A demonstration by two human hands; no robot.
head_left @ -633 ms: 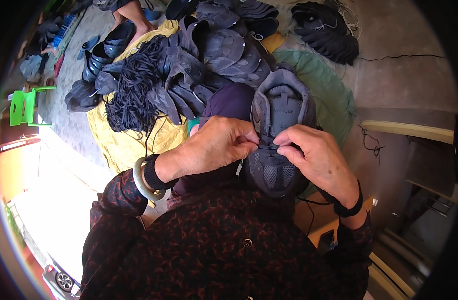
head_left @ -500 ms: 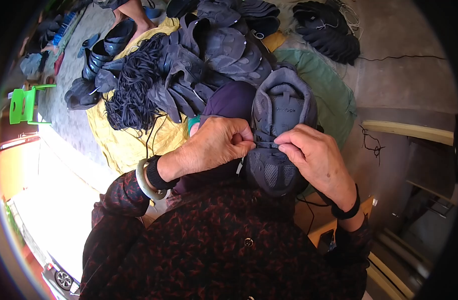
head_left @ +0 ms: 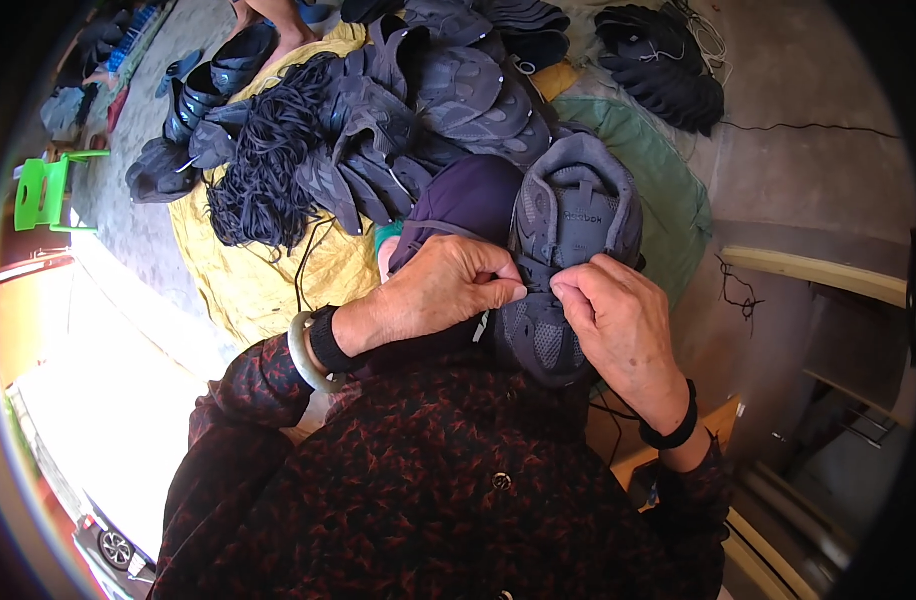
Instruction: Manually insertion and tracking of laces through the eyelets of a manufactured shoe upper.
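A dark grey sneaker [head_left: 581,225] rests upright over my lap, its heel away from me and its toe towards me. My left hand [head_left: 443,285] pinches thumb and forefinger together at the left of the lower lacing. On the other side, my right hand [head_left: 623,325] makes a similar pinch at the eyelets, its fingers covering part of the toe. A thin dark shoelace [head_left: 539,284] runs across the tongue's base between the two pinches; its ends are hidden by my fingers.
Ahead, a heap of dark shoe uppers [head_left: 458,80] and a tangle of black laces [head_left: 268,160] lie on a yellow sheet [head_left: 213,265]. Stacked black pieces [head_left: 658,65] sit far right. A green chair [head_left: 43,195] stands left; someone's bare feet [head_left: 288,35] show behind.
Both pinches have come a little closer together at the eyelets, and less lace shows between them. The sneaker has shifted slightly right in the view.
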